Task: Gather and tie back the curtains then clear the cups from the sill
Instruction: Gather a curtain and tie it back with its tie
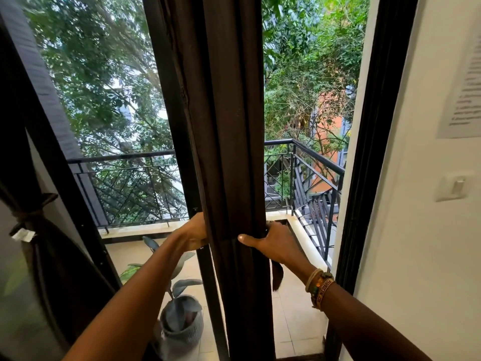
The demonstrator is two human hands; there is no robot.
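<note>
Your hands are on the gathered curtain (234, 126), which hangs as a narrow dark brown bundle in the middle of the open balcony doorway. Your left hand (194, 233) wraps the bundle's left edge; its fingers pass behind the fabric and are out of sight. Your right hand (273, 241) grips the right edge at the same height, thumb laid flat across the front folds and fingers curled round the back. A dark fabric strip (277, 276) hangs just below the right palm; you cannot tell whether that hand holds it. Bracelets (321, 287) sit on the right wrist. At far left, a second curtain (52, 256) hangs bound at its waist by a knotted tie (28, 213). A potted plant (182, 324) stands on the balcony floor behind the bundle, inside the railing (122, 155). A light switch (455, 187) is on the right wall.
</note>
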